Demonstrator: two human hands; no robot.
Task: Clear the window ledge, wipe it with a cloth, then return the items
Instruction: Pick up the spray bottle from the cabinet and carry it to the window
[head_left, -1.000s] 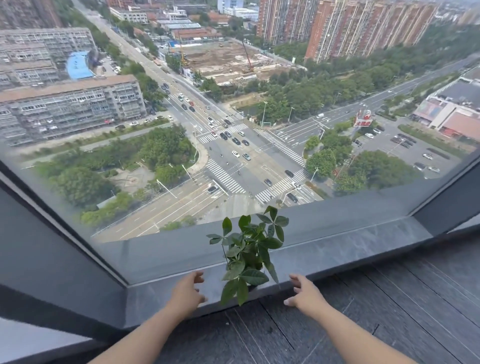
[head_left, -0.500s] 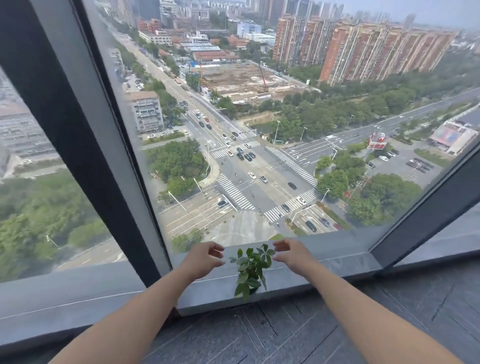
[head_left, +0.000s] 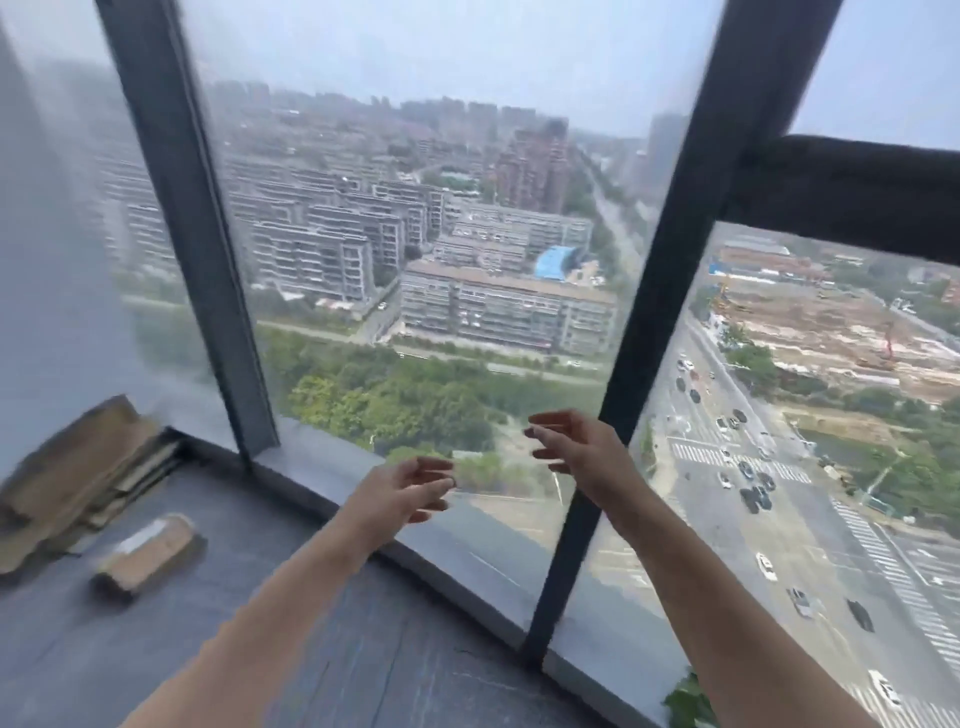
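Head view: both arms reach out above the window ledge, the left hand and right hand empty, fingers loosely spread, well apart. Green plant leaves peek beside the right forearm at the bottom edge; a stack of cardboard lies far left.

plant mostly hidden behind right forearm and cut by bottom edge, cardboard and box blurred, both elbows out of frame
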